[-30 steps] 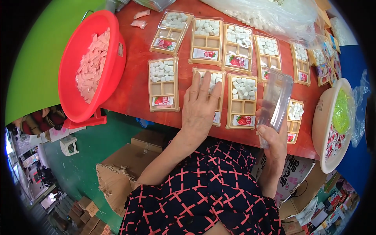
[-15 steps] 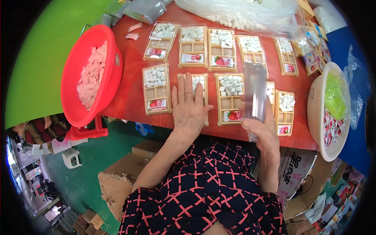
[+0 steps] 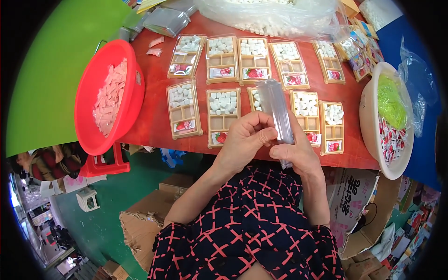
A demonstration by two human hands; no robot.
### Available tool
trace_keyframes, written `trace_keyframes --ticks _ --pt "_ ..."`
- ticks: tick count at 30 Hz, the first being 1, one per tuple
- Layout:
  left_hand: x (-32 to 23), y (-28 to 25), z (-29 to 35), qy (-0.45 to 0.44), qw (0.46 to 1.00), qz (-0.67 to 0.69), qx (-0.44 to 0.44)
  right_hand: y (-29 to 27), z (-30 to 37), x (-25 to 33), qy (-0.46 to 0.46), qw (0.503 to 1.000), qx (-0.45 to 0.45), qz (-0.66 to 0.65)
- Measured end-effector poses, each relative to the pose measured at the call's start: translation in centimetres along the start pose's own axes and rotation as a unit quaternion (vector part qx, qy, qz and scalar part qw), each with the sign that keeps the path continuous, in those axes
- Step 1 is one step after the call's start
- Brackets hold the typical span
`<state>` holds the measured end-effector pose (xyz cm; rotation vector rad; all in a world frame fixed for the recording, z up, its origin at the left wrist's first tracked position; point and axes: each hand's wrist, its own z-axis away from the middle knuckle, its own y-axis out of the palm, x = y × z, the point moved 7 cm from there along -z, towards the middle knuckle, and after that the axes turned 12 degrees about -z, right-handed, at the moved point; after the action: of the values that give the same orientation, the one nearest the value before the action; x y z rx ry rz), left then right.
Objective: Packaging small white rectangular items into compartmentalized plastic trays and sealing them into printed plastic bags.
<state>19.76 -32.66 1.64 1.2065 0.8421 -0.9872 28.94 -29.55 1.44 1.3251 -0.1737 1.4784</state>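
a red table (image 3: 156,102) spreads in front of a seated or standing person. a red basin (image 3: 91,79) of pink packets (image 3: 111,95) is by its left edge, and a cream basin (image 3: 370,109) by its right edge. a clear bag (image 3: 280,18) of white cubes lies along the far edge. two rows of tan trays (image 3: 216,123) fill the middle, with cubes in their far ends. the right hand (image 3: 301,156) clamps its thumb and fingers on a stack of clear plastic covers (image 3: 280,114), held slightly tilted over the near edge, partly hiding one tray. the left hand (image 3: 245,140) bends its fingers, thumb at the stack's left side; whether they grip it, i cannot tell. smallest are two loose pink packets near the far left corner.
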Motion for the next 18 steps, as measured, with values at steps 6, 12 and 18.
trace_keyframes --ticks 6,12,18 --pt "0.37 -0.26 -0.3 -0.008 1.0 0.006 -0.001 -0.38 -0.35 -0.32 -0.008 0.999 0.033 -0.027" --pt "0.22 -0.17 -0.46 -0.017 1.0 -0.002 -0.004 -0.38 -0.23 -0.38 0.022 0.997 0.026 -0.067" --pt "0.11 0.13 -0.47 0.009 0.998 0.057 0.036 -0.91 -0.12 -0.76 0.038 0.995 0.03 -0.086"
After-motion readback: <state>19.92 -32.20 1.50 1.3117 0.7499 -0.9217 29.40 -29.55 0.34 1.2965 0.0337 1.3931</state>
